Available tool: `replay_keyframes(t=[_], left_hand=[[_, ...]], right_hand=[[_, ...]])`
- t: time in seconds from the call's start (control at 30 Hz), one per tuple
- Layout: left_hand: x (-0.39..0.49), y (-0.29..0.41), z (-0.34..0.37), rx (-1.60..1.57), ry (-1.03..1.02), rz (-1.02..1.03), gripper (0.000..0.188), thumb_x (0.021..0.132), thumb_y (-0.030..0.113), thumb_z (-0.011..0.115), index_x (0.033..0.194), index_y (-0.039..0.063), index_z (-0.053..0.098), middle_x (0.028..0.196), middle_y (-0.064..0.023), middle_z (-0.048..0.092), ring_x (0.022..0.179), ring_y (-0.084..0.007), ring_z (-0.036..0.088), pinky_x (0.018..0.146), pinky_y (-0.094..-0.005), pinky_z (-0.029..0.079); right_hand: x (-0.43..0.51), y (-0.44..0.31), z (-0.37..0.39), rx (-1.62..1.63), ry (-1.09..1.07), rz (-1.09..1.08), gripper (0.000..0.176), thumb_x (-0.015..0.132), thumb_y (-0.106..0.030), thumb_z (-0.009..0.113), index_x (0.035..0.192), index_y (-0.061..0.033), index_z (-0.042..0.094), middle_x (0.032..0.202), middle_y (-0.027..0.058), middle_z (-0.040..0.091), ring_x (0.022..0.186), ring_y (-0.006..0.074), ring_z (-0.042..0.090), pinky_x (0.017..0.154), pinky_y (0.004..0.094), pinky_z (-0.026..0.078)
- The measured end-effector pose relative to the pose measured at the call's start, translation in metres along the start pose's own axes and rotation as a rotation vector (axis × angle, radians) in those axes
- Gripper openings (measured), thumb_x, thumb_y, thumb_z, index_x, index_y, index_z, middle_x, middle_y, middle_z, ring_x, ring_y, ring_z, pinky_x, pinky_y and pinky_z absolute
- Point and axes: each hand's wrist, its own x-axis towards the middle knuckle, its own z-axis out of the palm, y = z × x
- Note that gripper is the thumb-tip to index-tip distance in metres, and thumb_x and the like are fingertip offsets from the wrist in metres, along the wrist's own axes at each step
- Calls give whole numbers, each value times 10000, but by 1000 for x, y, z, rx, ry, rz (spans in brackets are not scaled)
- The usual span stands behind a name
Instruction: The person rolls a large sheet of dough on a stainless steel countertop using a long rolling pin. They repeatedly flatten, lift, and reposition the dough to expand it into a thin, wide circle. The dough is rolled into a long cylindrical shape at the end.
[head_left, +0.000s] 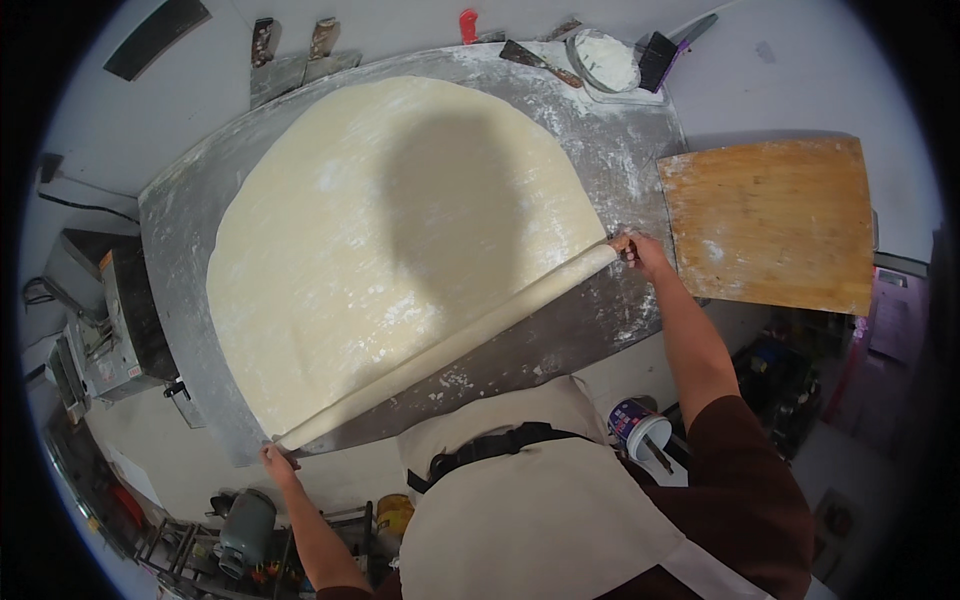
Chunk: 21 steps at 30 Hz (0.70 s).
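Note:
A large, thin sheet of pale dough (315, 225), dusted with flour, covers much of the grey worktop (180, 247). Its near edge is wrapped around a long rolling pin (465, 341) that lies slantwise, lower at the left. My right hand (643, 253) grips the pin's brownish right end beside the dough's edge. At the lower left corner of the sheet, my left hand (280, 461) has its fingers closed around the pin's other end, which is mostly hidden. A head-shaped shadow falls across the dough.
Along the far edge lie scrapers (322, 67), a red-handled tool (469, 26), a spatula (540, 64), a bowl of flour (606, 60) and a bristle brush (658, 60). A wooden board (772, 225) adjoins the right side. A metal machine (116, 322) stands left; a bucket (649, 435) is below.

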Motion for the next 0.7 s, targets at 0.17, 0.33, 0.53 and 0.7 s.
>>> replay_keyframes(t=[0.17,0.33,0.53,0.7], left_hand=[[12,-1,-7,22,-45,-27,292,1105,382,458,1146,108,551,645,-56,540,460,-150,502,383,-338,403],[29,-16,-31,291,-113,41,359,1108,363,452,1224,63,610,775,-124,622,464,-223,556,407,-407,443],[30,-22,-42,996,-96,266,510,1094,386,434,1389,-3,581,1062,-287,726,924,-465,692,817,-530,554],[-31,30,-15,942,170,214,489,1077,287,465,1413,-59,547,1305,-336,640,1172,-493,630,1011,-574,490]], right_hand=[[2,6,-8,116,-66,96,253,1025,-335,669,914,-119,601,699,-18,518,526,109,440,465,300,372],[-9,16,-12,12,-90,108,307,1003,-380,703,830,-144,609,624,-24,472,477,107,383,438,316,299],[-2,24,-8,-257,79,129,395,973,-467,726,792,-129,634,619,-6,495,476,139,417,436,360,303],[-15,20,2,-411,346,-212,363,1024,-370,630,968,-17,694,769,133,671,580,300,609,560,435,489]])
